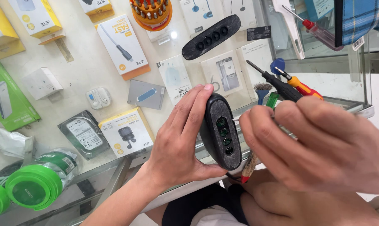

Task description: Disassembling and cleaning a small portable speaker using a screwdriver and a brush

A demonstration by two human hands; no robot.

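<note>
Holding: left hand (pixel 179 140) wraps a dark oval casing (pixel 219 130) from behind, thumb under its lower end, fingertips over the top — clamped on it, upright and slightly tilted, above the counter's near edge.
Casing face: four round openings in a row, green showing inside them.
Right hand (pixel 323 146): fingers curled together round a thin metal tool (pixel 236 120) (only its tip shows), the tip just beside the casing's upper openings; whether it touches cannot be told.
Second panel: a matching black oval panel (pixel 211 37) with four holes lies on the glass counter (pixel 93 71), well apart from the hands.
Tools at right: black-handled screwdriver (pixel 277 83), orange-and-red screwdriver (pixel 300 86), small blue-handled brush (pixel 262 91) — all just behind the right hand.
Bit holder: round orange stand of driver bits (pixel 151 12), far edge.
Under glass: boxed chargers and cables, a hard drive (pixel 84 134), green tape rolls (pixel 34 184) at lower left.
</note>
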